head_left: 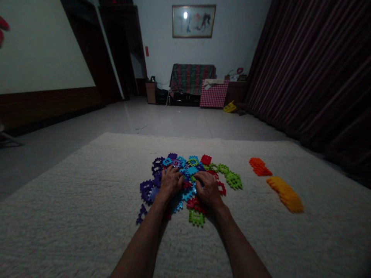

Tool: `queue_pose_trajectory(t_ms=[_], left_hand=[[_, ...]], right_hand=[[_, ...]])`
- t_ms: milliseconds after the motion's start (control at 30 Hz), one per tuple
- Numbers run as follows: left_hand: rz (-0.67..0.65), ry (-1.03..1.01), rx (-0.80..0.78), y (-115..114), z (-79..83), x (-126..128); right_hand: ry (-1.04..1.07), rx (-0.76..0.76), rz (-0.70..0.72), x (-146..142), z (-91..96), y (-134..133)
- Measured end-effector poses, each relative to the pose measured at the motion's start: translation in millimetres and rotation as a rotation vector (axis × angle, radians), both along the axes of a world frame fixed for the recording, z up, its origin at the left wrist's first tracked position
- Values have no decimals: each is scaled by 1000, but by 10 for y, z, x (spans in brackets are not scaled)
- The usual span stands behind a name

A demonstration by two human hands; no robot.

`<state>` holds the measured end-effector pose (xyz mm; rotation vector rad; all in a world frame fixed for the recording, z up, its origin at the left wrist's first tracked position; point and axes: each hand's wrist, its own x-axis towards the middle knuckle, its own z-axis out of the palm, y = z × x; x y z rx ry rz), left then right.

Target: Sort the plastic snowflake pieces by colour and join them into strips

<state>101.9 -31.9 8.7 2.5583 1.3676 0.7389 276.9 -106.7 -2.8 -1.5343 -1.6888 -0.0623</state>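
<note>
A heap of toothed plastic building pieces in purple, blue, red and green lies on a pale mat. My left hand [171, 181] rests over the heap's left side, its fingers spread over the pieces and its fingertips by a purple window-shaped piece [176, 163]. On the right of the heap, my right hand [208, 187] has its fingers curled in among the pieces; what they hold is hidden. Light-blue pieces [191, 170] lie between the hands. A green piece [196, 218] is in front, and purple pieces [146, 186] lie left of my left hand.
Right of the heap, stacked orange pieces [260, 166] and a row of yellow-orange pieces [285, 194] lie on the mat [87, 200]. Green pieces [233, 180] edge the heap. Beyond the tiled floor [174, 121] stand covered furniture [191, 79] and a dark curtain [304, 69].
</note>
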Motion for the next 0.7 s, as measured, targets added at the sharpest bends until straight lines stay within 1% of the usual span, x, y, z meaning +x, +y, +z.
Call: queue_pose_trajectory(t_ms=[67,133,267,367,467,700], left_hand=[[-22,19,-15,21,-3,-22],[-16,25,-21,45,-7,-54],[6,30,-13,52,-17,-93],[5,59,-18,35,-23,-95],[-4,73,-36,39,-22,-98],[22,89,-35,49,-42,-82]], right_hand=[[-28,-40,81,-65,26,-16],[-61,-100,134,-127,42,-38],[-121,-206,189,-228,79,-89],[-153,-253,221,-270,120,-118],[-165,-254,208,-276,136,-123],[-192,-214,130,-256,87,-86]])
